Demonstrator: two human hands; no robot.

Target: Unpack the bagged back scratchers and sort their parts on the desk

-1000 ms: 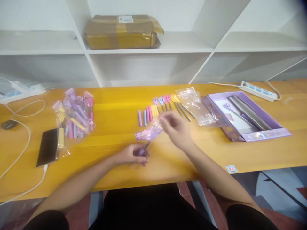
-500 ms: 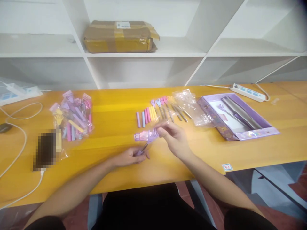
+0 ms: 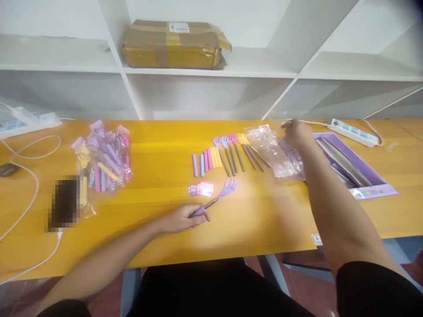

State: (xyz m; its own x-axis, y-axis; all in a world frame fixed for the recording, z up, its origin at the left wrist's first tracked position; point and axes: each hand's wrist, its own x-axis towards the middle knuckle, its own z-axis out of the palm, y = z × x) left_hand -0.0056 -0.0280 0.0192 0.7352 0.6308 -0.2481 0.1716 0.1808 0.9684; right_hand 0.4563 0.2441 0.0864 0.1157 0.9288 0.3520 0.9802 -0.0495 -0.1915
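Note:
My left hand (image 3: 185, 218) is closed around the purple handle of a back scratcher (image 3: 228, 188), whose hand-shaped purple head points up and to the right. Beside that head lie small pink and purple cards (image 3: 201, 189). Reaching far to the right, my right hand (image 3: 296, 133) is over the edge of the clear plastic bags (image 3: 272, 152); its fingers are blurred, and whether they grip a bag does not show. Loose coloured handle grips (image 3: 207, 159) lie in a row, next to metal back scratcher rods (image 3: 231, 154) with pink, blue and yellow heads.
A purple box tray (image 3: 373, 176) holding grey and purple items sits at right, partly behind my forearm. Bagged back scratchers (image 3: 105, 158) are piled at left, near a pixelated dark object (image 3: 64, 204). Power strips (image 3: 355, 132) and cables lie behind; a taped carton (image 3: 172, 46) rests on the shelf.
My right hand has left the back scratcher's head and moved right to the plastic bags. My left hand keeps its hold, and the head now tilts further right. The view has shifted slightly.

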